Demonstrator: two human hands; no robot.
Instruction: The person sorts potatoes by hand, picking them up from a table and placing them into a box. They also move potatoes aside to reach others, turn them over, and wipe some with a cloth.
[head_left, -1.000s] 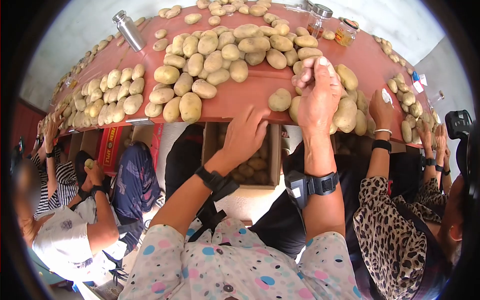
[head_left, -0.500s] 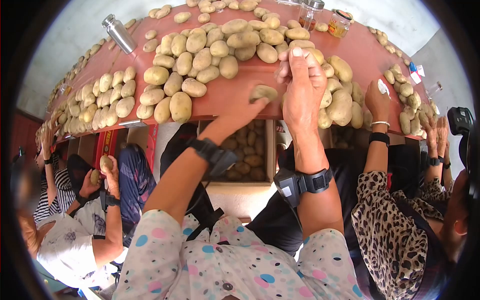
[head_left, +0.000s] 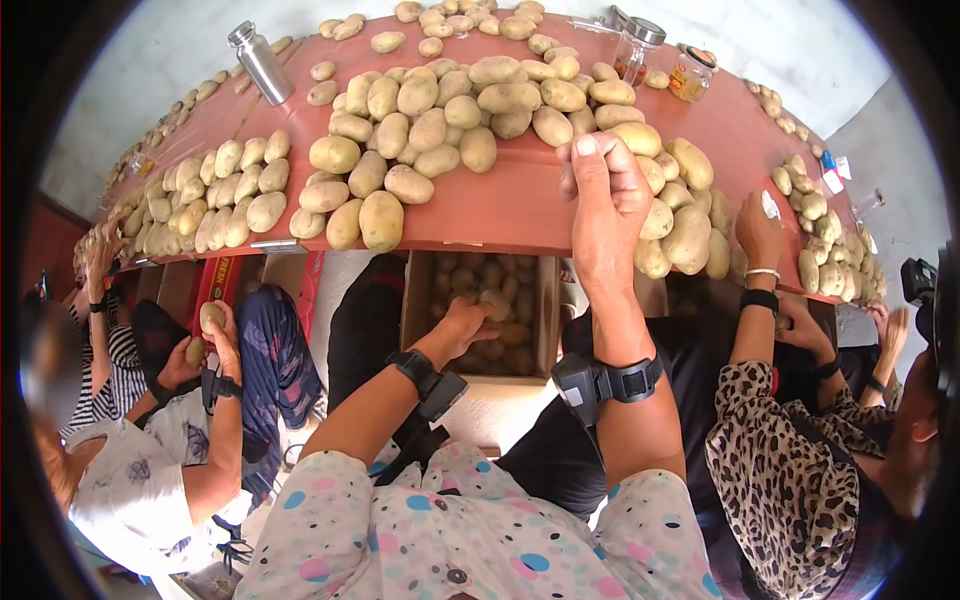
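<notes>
Potato (head_left: 494,304) is touching your left hand (head_left: 466,325) over the box (head_left: 548,315) — gripped or loose, I cannot tell — while your right hand (head_left: 607,205), palm hidden, is curling closed above the table's (head_left: 510,205) near edge.

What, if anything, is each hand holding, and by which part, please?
The left hand has a potato at its fingertips; whether or where it grips cannot be told. The right hand, fingers curled, shows nothing held.
</notes>
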